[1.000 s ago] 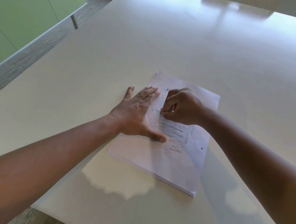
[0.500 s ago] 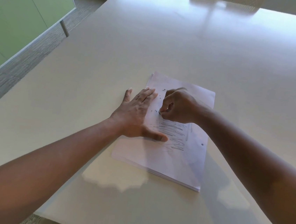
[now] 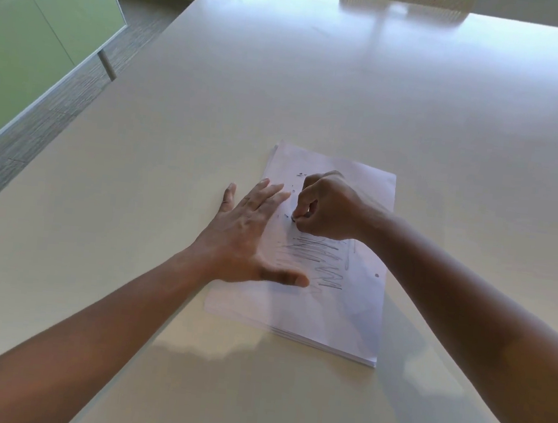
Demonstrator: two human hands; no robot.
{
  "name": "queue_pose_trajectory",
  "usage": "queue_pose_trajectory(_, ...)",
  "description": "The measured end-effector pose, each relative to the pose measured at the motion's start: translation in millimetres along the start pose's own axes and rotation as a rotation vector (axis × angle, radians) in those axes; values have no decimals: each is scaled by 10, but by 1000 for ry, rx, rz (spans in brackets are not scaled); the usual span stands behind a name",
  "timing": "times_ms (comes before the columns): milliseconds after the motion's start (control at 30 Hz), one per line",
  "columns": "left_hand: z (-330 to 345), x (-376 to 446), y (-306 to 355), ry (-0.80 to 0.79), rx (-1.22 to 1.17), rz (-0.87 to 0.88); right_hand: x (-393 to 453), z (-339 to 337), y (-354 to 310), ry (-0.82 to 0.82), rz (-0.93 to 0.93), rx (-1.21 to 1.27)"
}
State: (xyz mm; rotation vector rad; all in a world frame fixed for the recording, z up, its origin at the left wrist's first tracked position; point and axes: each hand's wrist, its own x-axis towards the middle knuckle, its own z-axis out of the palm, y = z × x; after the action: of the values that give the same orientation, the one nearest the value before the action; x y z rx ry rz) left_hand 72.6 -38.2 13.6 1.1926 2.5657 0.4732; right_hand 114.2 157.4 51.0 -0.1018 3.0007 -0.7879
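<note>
— On the bench [image 3: 317, 94], that paper stack [image 3: 345, 318]: why is the left hand [image 3: 243, 238] spread flat on it?

— Straight fingers pin the sheets, likely against sliding. The right hand [image 3: 331, 206], fingers curled, pinches a small dark stub [image 3: 293, 217] to the top sheet, above the scribbles [image 3: 317, 260].

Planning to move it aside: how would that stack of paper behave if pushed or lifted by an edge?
The stack of paper would probably slide easily, as the table looks glossy. Its sheets may fan apart: the near edges already sit staggered. Lifted by one edge, the thin sheets likely droop.
</note>
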Motion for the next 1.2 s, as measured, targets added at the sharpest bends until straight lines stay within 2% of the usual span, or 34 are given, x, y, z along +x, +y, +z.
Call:
queue_pose_trajectory(267,62,-191,71,-40,126,-21,12,9,37,4,-29,-7)
queue_pose_trajectory(433,75,-176,83,-39,121,-36,6,37,87,28,-68,34)
queue_pose_trajectory(567,67,-180,91,-49,139,-36,-77,102,98,70,-176,64)
queue_pose_trajectory(700,73,-175,93,-61,154,-41,-233,107,43,-43,-326,101)
queue_pose_trajectory(767,75,-170,93,-59,165,-41,-207,88,50,-65,-344,102)
queue_pose_trajectory(1000,67,-175,110,-55,160,-47,-26,130,137,70,-317,93)
queue_pose_trajectory(1200,68,-180,107,-54,163,-47,-220,117,100,-88,-400,120)
